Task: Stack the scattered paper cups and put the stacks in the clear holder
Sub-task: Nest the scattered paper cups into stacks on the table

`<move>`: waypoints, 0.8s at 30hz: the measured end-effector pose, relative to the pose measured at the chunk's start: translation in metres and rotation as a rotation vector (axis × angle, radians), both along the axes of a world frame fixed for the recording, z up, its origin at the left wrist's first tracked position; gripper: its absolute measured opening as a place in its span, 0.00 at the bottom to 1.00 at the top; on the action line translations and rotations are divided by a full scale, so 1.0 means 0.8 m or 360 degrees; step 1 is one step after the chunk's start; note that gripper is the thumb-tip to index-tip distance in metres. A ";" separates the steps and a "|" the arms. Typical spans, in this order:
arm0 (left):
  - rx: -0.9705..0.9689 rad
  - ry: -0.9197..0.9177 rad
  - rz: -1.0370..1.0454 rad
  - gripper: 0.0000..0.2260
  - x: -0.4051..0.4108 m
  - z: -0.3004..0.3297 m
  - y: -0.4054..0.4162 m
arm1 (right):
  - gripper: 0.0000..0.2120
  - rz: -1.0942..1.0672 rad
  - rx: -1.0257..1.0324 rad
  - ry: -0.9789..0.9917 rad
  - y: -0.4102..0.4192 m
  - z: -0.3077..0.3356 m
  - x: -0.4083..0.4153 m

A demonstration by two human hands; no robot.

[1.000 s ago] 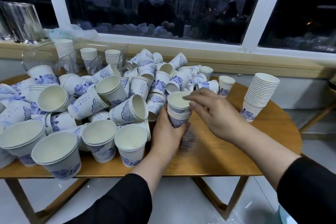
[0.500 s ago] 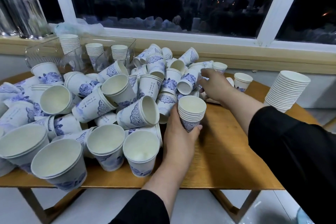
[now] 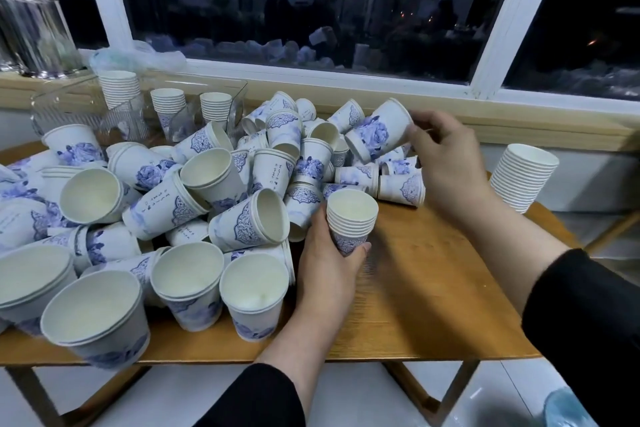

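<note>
Left hand (image 3: 329,263) grips short stack (image 3: 351,220) upright on counter (image 3: 433,288); right hand (image 3: 446,163) pinches tilted cup (image 3: 379,132) (above pile).

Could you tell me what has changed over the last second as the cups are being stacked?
The right hand left the short stack, reached back into the pile and now pinches a single cup by its rim, lifted clear and tilted. The left hand kept its grip on the short stack, upright at the pile's edge. The tall stack on the table and the stacks in the clear holder stayed put.
</note>
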State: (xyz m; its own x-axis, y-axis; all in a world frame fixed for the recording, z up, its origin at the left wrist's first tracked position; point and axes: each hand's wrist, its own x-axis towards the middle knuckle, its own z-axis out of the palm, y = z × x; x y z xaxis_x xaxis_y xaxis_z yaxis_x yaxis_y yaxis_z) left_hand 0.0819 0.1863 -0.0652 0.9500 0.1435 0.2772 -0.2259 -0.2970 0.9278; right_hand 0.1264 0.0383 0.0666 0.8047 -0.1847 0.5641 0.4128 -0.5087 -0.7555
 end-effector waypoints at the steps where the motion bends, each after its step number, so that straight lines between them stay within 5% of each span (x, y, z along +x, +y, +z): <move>1: 0.0010 -0.0001 0.0004 0.37 -0.001 0.001 0.000 | 0.09 0.0036 -0.0110 -0.0059 -0.002 0.002 -0.013; 9: 0.0047 -0.0035 0.0008 0.34 -0.004 0.003 -0.001 | 0.12 0.0307 -0.1005 -0.0075 -0.008 -0.033 -0.058; 12: 0.0081 -0.0021 -0.0005 0.36 -0.003 0.004 -0.001 | 0.11 -0.0039 -0.0428 -0.0106 -0.025 -0.041 -0.046; 15: 0.0106 -0.0037 -0.0036 0.37 -0.004 0.003 0.000 | 0.11 -0.0383 0.0042 0.0241 -0.056 -0.082 -0.016; 19: 0.0134 -0.0052 -0.0060 0.38 -0.003 0.001 0.000 | 0.18 -0.0451 0.0241 0.0600 -0.074 -0.145 0.003; 24: 0.0187 -0.0068 -0.0056 0.38 0.002 -0.004 -0.002 | 0.23 -0.0418 0.0404 0.0639 -0.062 -0.156 0.034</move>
State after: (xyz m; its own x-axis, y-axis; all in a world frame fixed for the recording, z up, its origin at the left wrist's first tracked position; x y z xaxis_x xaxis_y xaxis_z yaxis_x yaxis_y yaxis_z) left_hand 0.0835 0.1845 -0.0686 0.9409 0.0745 0.3304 -0.2765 -0.3944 0.8764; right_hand 0.1540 -0.0112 -0.0585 0.8562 -0.4992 0.1332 -0.0502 -0.3371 -0.9401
